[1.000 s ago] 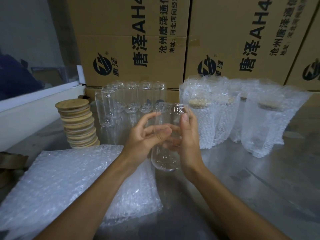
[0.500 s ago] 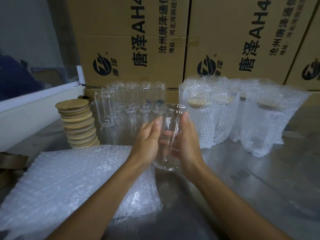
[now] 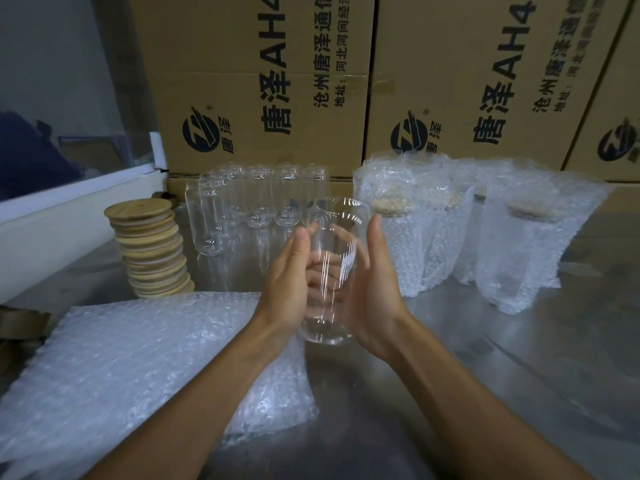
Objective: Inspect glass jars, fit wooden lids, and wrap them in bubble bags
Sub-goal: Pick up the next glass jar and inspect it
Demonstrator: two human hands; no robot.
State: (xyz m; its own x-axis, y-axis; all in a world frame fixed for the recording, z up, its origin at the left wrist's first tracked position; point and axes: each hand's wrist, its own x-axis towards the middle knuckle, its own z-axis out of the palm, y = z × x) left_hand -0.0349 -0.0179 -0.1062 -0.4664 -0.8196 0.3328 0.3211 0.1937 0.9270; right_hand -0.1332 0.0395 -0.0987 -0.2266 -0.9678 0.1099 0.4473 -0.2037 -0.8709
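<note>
A clear glass jar (image 3: 329, 271) is held upright above the desk (image 3: 485, 375), sandwiched between both hands. The left hand (image 3: 289, 285) and right hand (image 3: 372, 292) are now flattened, palms pressed against the jar's sides, where a second ago the fingers were pinching near its rim. This suggests the jar is being rolled for inspection. Left of the jar, wooden lids (image 3: 149, 247) are stacked; bubble bags (image 3: 138, 368) lie in front of them. No lid is fitted yet.

I read 2 cardboard boxes at 12 o'clock: left box (image 3: 249, 81) shows logo w/ "唐泽", big "唐泽AH", smaller "沧州唐泽通信", "地址: 河北河间经济"; right box (image 3: 485, 81) at 1 o'clock repeats "唐泽AH4".
</note>
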